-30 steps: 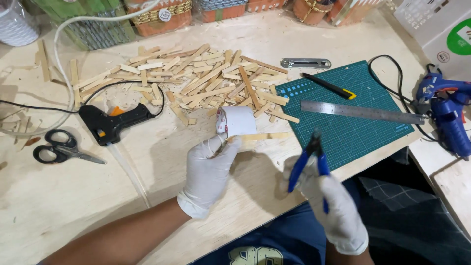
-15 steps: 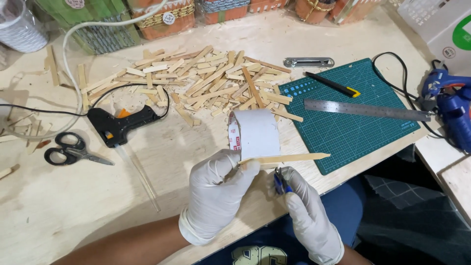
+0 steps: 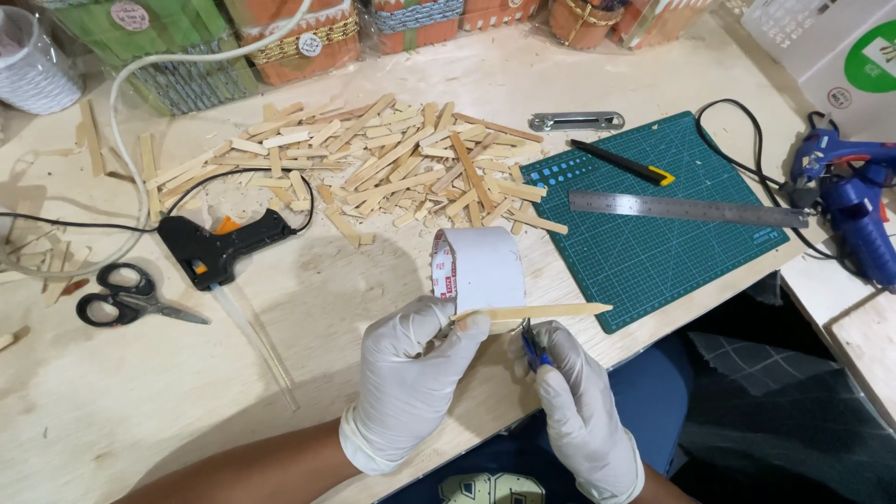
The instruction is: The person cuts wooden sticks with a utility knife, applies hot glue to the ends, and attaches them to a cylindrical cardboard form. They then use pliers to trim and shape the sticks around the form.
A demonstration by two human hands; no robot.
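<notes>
Gloves cover both my hands, and they meet near the front edge of the wooden table [image 3: 280, 317]. My left hand [image 3: 411, 373] pinches a thin wooden stick [image 3: 532, 313] at its left end, between thumb and fingers, so this hand is closed around the stick. My right hand [image 3: 579, 401] is clenched on small blue-handled cutters [image 3: 534, 350], and their tip is just under the stick, near its held end. I cannot tell if the blades already touch the wood.

The stick lies almost level in the air, just in front of a roll of white tape [image 3: 481, 266] that stands on its edge. Its long axis runs from left to right across the view. The free end is pointed and it aims to the right, toward the green cutting mat [image 3: 653, 252], slightly rising.

I think some things can go wrong. I hold the stick only at one end, so if the cutters bite, the long free part may snap off and fly toward the mat or the metal ruler [image 3: 686, 210]. The wood is thin, so it may split along the grain instead of cutting clean. The blades are also near my left fingertips [image 3: 471, 322], and a slip could nip the glove.
</notes>
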